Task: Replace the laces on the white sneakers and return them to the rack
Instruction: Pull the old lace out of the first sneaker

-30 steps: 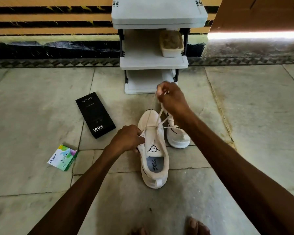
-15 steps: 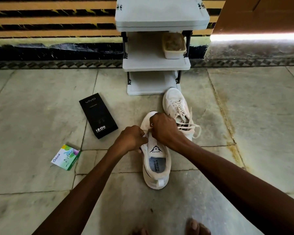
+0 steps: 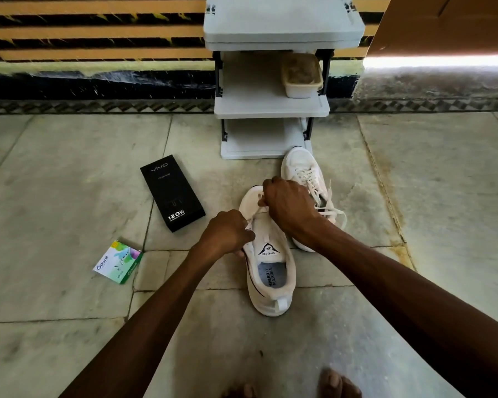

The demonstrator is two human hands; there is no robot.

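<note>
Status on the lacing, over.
Left hand grips near sneaker at eyelet edge, right hand pinches lace near the toe. Second sneaker laced, on floor by rack. Black box, Odonil pack off left, apart.

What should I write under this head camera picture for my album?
Left hand and right hand pinch the lace on the near sneaker; the laced sneaker sits by the rack.

Crowded ahead and to the left; open on the right.
Around the near sneaker (image 3: 270, 277): second sneaker (image 3: 305, 173) close at 1; rack (image 3: 270, 106) at 12; black box (image 3: 171, 193) at 10; green packet (image 3: 117, 261) at 9; bare floor (image 3: 429, 196) at 3.
</note>
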